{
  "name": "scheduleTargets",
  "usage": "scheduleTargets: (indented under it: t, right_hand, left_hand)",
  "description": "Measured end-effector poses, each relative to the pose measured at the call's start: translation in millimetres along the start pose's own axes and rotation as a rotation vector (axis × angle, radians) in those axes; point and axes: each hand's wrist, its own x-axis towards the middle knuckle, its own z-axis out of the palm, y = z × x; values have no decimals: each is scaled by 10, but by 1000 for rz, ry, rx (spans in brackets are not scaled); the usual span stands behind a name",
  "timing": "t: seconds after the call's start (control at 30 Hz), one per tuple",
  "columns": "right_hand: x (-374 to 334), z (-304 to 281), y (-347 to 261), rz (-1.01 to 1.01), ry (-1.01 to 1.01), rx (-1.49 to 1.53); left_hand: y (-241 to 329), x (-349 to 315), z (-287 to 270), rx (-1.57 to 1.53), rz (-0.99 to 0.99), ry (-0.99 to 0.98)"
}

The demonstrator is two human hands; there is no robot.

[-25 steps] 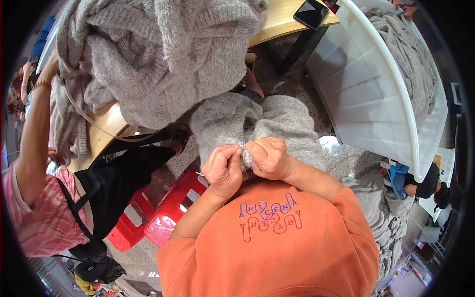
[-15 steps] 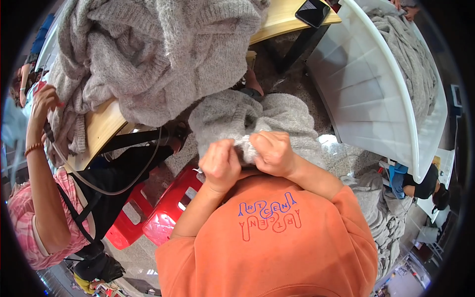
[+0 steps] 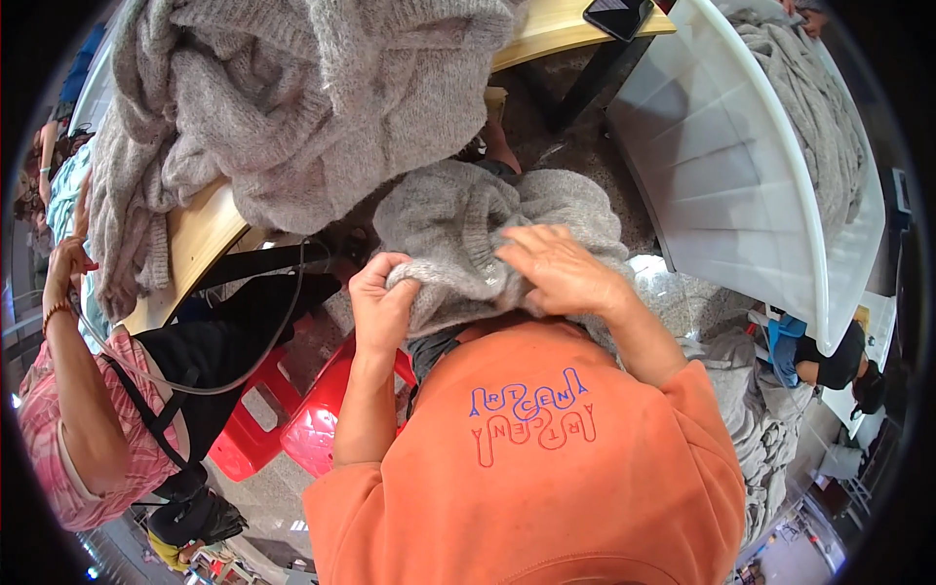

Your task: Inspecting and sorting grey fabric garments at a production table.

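A fuzzy grey knitted sweater [image 3: 444, 210] lies bunched over my lap, with a ribbed band showing near its middle. My left hand [image 3: 382, 300] is closed on a folded edge of it, thumb on top. Across from it, my right hand [image 3: 565, 271] rests on the knit with its fingers stretched out and its palm down. Part of the fabric under the right hand is hidden. Just beyond my hands, a large heap of grey knitwear [image 3: 322, 117] hangs over the edge of the wooden table [image 3: 203, 239].
A black phone [image 3: 618, 16] lies on the table's far corner. At right stands a big white bin [image 3: 726, 185] holding grey knitwear. Red plastic stools [image 3: 327, 429] stand at left, beside a co-worker in a pink shirt [image 3: 83, 429] with a clear hose [image 3: 234, 385] nearby. More grey fabric [image 3: 746, 429] is piled at lower right.
My two fists, close together on the sweater, have moved apart. The left has shifted left with its edge; the right has opened out flat. The co-worker's raised hand has come down.
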Motion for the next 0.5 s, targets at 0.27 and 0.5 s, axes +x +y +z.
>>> scheduleTargets:
  t: [0.27,0.5]
  right_hand:
    - [295,315,-313,-101,523,608]
    - [226,274,-241,15,388,934]
  left_hand:
    - [151,-8,29,109,-23,16]
    - [54,-98,394,204,178,-230]
